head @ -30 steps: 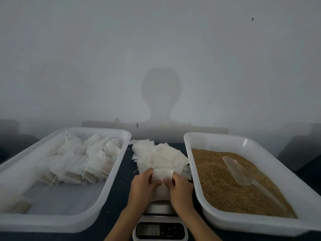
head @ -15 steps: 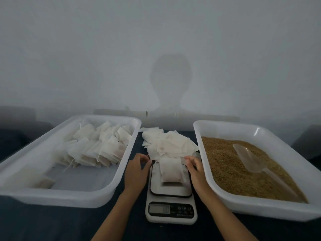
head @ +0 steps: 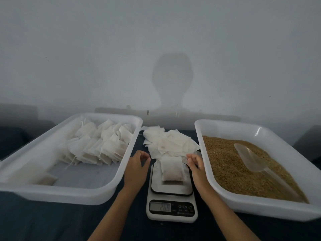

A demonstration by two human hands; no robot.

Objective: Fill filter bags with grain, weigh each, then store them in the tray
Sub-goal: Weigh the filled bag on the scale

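Sitting on scale (head: 171,193), filled bag (head: 172,169) looks light, soft; pinch top edge. Left hand (head: 137,168) & right hand (head: 196,166) flank scale, loosely curled, holding nothing.

A filled bag (head: 172,169) lies on the scale (head: 171,202), centred on the counter (head: 34,221). Behind the scale lies a heap of empty bags (head: 169,142). Left stands the storage tray (head: 73,195) holding filled bags (head: 99,145); right, the grain tray (head: 260,209) with a scoop (head: 250,160) on the grain (head: 231,171).
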